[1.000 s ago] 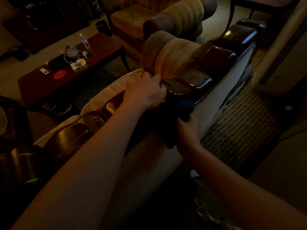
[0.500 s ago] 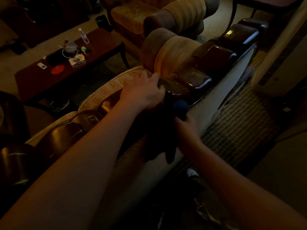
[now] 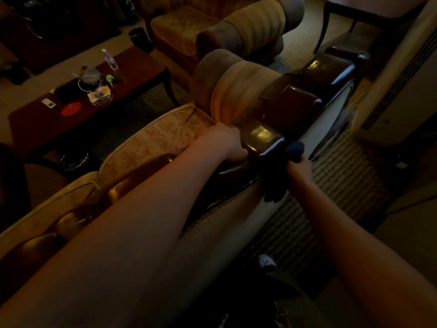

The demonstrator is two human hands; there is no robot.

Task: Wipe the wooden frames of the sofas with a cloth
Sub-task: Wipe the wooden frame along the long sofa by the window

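Dimly lit, the scene puts the wooden frame (image 3: pixel 262 140) along the top of the sofa back, running from near left to far right. The left hand (image 3: pixel 222 144) rests curled over the frame's near edge, beside a glossy dark segment; whether it truly grips is hard to tell. The right hand (image 3: pixel 299 165) clamps on the dark blue cloth (image 3: pixel 287 166), which hangs against the back side of the frame just right of that segment.

Risks, as I judge them: the cloth's loose tail may drag on the pale back panel (image 3: pixel 236 214) and smear it, and in this gloom patches of wood could be missed. The leaning left arm might also press the cushion (image 3: pixel 151 140) out of place.

On the coffee table (image 3: pixel 142 74), far left, a clear bottle (image 3: pixel 109 59) stands; its contents cannot be made out. A dark bin (image 3: pixel 139 39) sits beyond the table, inside unseen.
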